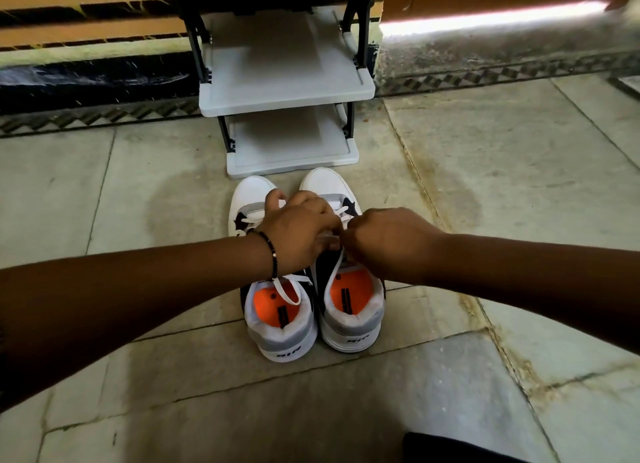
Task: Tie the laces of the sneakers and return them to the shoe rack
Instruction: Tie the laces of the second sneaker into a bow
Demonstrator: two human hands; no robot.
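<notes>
Grey shoe rack (287,92) stands beyond the fingers, shelves bare; sneakers (311,310) side by side beneath them, toes toward rack. Left hand (298,234) and right hand (388,244) meet over the right sneaker, fingers curled, pinching white laces (341,213). Loose lace end (287,291) trails behind them into the left sneaker.

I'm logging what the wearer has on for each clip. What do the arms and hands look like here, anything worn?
Both forearms are bare, with no sleeves in view. The left hand has a thin bracelet of small dark beads at the wrist, with one pale bead. The right hand shows no glove, watch or visible ring.
</notes>
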